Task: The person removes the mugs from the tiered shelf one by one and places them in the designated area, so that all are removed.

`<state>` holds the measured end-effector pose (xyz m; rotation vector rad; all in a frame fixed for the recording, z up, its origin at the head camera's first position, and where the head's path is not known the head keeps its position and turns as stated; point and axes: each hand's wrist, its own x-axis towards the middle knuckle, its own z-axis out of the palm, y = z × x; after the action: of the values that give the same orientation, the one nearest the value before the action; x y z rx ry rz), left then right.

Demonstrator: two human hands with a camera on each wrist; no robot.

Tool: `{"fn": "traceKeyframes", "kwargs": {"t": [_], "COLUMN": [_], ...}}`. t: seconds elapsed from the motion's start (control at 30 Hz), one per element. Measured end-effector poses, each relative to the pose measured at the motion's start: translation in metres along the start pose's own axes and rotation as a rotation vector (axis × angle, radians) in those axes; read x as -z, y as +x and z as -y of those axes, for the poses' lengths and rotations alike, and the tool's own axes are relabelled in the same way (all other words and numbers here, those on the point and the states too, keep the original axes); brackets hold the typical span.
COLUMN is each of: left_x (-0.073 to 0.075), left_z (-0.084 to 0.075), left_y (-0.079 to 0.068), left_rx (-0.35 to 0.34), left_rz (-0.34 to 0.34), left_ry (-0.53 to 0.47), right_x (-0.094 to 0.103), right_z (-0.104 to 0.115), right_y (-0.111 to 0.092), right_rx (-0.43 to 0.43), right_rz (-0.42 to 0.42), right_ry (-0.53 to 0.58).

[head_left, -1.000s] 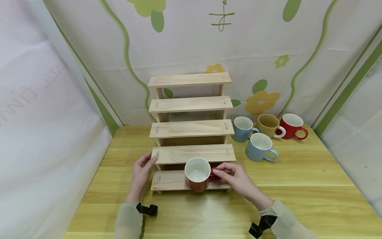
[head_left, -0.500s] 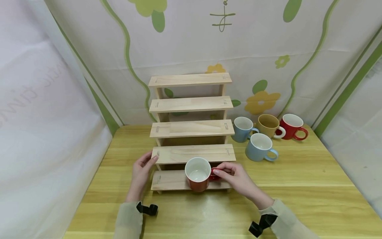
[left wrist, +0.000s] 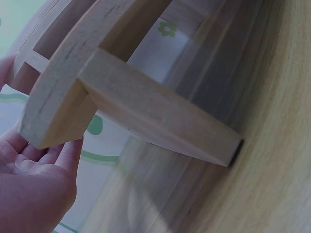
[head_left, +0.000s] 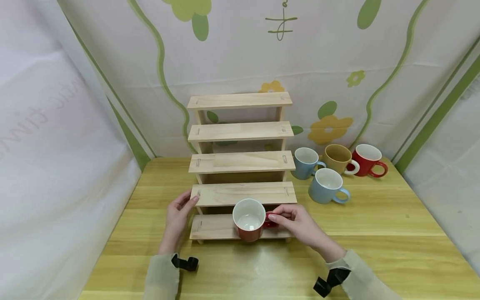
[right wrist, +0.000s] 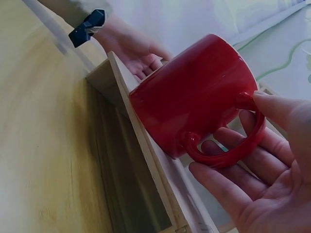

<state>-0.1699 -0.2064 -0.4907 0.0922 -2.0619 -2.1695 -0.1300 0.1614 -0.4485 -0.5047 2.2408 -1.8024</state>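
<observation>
A red mug (head_left: 249,221) with a white inside stands upright on the lowest board of a pale wooden stepped shelf (head_left: 240,161). My right hand (head_left: 300,223) holds its handle from the right. In the right wrist view the thumb rests at the top of the red handle (right wrist: 228,158), and fingers curl around and through it. My left hand (head_left: 179,216) holds the left end of the second-lowest board, thumb on top. The left wrist view shows the fingers (left wrist: 39,153) by that board's end and the shelf's foot (left wrist: 228,150) on the table.
Right of the shelf stand two light blue mugs, one nearer (head_left: 325,189) and one farther back (head_left: 303,164). A mustard mug (head_left: 335,162) with a white handle and another red mug (head_left: 361,162) stand beside them. A printed cloth (head_left: 240,54) hangs behind the wooden table (head_left: 393,221).
</observation>
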Motion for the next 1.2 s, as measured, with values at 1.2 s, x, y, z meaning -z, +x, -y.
{"fn": "traceKeyframes", "kwargs": {"t": [1.2], "left_x": [0.000], "left_z": [-0.001], "left_y": [-0.001], "left_rx": [0.030], "left_rz": [-0.001], "left_ry": [0.024], "right_x": [0.007], "right_z": [0.017], "right_y": [-0.008], "right_rx": [0.000], "right_rz": [-0.027], "right_ry": [0.026]}}
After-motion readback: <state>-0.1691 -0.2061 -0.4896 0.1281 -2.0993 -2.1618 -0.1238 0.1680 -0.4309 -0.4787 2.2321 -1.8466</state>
